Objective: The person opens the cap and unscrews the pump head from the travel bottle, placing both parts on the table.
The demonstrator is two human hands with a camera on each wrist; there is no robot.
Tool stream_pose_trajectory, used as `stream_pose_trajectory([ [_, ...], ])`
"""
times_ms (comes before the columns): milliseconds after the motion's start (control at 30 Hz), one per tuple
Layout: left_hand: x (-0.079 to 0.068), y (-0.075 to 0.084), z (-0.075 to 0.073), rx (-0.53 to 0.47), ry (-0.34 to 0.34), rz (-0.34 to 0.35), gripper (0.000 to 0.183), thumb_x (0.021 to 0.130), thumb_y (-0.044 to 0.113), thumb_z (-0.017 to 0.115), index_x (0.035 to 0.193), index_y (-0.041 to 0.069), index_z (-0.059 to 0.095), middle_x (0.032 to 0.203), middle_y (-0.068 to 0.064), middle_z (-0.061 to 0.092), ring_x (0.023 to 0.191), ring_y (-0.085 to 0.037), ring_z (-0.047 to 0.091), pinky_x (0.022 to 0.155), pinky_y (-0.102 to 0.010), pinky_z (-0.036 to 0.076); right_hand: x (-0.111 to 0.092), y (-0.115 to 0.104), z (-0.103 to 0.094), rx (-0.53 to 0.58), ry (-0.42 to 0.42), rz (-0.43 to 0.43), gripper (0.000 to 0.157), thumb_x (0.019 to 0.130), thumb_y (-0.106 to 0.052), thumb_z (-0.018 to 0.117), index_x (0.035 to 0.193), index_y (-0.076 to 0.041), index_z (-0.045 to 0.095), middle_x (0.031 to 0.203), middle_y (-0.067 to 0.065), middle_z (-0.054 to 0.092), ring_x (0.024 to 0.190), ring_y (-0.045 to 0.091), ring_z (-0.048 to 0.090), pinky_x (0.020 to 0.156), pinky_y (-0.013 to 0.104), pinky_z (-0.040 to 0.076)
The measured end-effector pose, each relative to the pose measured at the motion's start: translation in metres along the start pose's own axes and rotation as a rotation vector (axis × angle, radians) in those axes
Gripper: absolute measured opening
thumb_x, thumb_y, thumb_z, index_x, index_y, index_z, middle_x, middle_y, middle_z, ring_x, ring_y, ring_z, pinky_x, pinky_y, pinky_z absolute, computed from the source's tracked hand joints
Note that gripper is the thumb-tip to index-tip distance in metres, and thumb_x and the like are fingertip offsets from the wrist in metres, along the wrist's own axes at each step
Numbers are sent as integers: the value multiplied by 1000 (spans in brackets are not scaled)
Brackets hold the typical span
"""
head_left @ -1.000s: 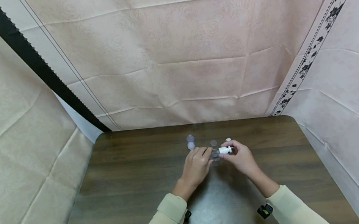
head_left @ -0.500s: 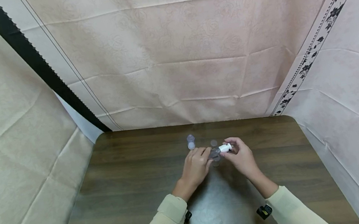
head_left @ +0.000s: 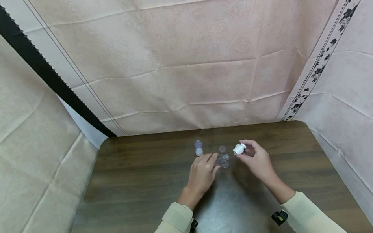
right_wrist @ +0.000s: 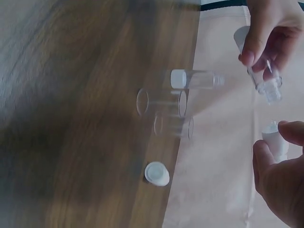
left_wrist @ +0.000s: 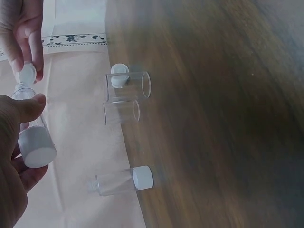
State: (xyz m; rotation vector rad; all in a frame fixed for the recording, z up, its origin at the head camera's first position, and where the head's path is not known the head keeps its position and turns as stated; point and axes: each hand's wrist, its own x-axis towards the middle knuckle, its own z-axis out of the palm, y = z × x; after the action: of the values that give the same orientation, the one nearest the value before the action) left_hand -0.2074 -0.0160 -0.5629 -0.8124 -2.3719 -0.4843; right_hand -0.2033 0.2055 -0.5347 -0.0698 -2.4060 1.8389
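Observation:
My left hand (head_left: 200, 176) grips a clear bottle (head_left: 224, 158) with a white base and bare threaded neck. The right hand (head_left: 259, 164) pinches a white cap-like top (right_wrist: 274, 142) with a small nozzle tip. In the right wrist view, a gap separates this top from the bottle neck (right_wrist: 271, 91). A second clear bottle (left_wrist: 116, 182) with a white base and uncovered neck stands on the table near the left hand. A loose white cap (right_wrist: 156, 174) sits on the table near the right hand; the head view does not show it clearly.
Two clear open cylinders (left_wrist: 128, 86) stand between the second bottle and the loose cap. All are on a brown wooden table (head_left: 130, 204), near its far edge. Light cloth (head_left: 181, 53) hangs behind and at both sides.
The right hand has moved right and slightly up with the white top, which has come away from the bottle in the left hand. The left hand has hardly moved.

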Motion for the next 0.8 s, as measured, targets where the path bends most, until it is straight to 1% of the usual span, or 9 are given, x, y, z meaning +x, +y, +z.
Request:
stream_pose_trajectory([
  [67, -1, -1, -1, 0, -2, 1, 41, 85, 25, 87, 120, 7, 73, 110, -6, 77, 99, -21, 73, 85, -35, 59, 2, 2, -3, -32, 6, -19, 51, 89, 8, 74, 137, 6, 57, 134, 30, 62, 120, 42, 64, 87, 12, 54],
  [133, -1, -2, -2, 3, -3, 2, 41, 85, 25, 86, 120, 7, 73, 110, -6, 77, 99, -21, 73, 83, -34, 59, 4, 4, -6, -48, 3, -52, 51, 88, 10, 73, 137, 9, 58, 135, 30, 58, 121, 44, 63, 92, 18, 56],
  [233, -1, -4, -3, 3, 7, 3, 41, 85, 25, 87, 119, 7, 74, 109, -6, 77, 97, -21, 73, 80, -34, 59, 6, 8, -9, -91, -5, -111, 50, 87, 12, 74, 135, 9, 60, 133, 26, 55, 121, 42, 63, 95, 25, 55],
  [367, -2, -6, -4, 9, 17, 4, 41, 84, 24, 88, 118, 8, 74, 107, -5, 77, 96, -20, 73, 79, -33, 60, 8, 14, -14, -179, -13, -177, 51, 86, 12, 75, 135, 6, 62, 131, 24, 57, 118, 41, 66, 92, 22, 55],
  [433, -3, -6, -4, 11, 19, 5, 41, 83, 24, 88, 118, 8, 74, 107, -5, 77, 96, -19, 73, 79, -33, 59, 9, 18, -17, -224, -13, -191, 51, 85, 12, 77, 133, 6, 61, 129, 25, 60, 116, 41, 67, 89, 20, 56],
  [500, -3, -7, -4, 11, 21, 6, 41, 83, 24, 88, 118, 8, 74, 107, -5, 77, 96, -19, 73, 78, -33, 59, 10, 21, -19, -263, -15, -191, 50, 84, 11, 77, 131, 6, 61, 127, 26, 63, 113, 41, 69, 87, 20, 57],
  [633, -4, -8, -5, 14, 17, 4, 41, 83, 24, 88, 118, 9, 74, 107, -4, 77, 96, -19, 73, 78, -33, 59, 10, 28, -22, -360, -25, -194, 46, 84, 8, 79, 126, 5, 62, 120, 25, 68, 107, 38, 72, 84, 26, 60],
  [800, -5, -10, -5, 15, 7, -6, 40, 83, 24, 88, 118, 10, 74, 108, -4, 77, 97, -19, 73, 79, -34, 59, 9, 37, -23, -438, -65, -224, 42, 84, 6, 80, 124, 4, 66, 118, 24, 68, 104, 37, 73, 83, 35, 62],
])
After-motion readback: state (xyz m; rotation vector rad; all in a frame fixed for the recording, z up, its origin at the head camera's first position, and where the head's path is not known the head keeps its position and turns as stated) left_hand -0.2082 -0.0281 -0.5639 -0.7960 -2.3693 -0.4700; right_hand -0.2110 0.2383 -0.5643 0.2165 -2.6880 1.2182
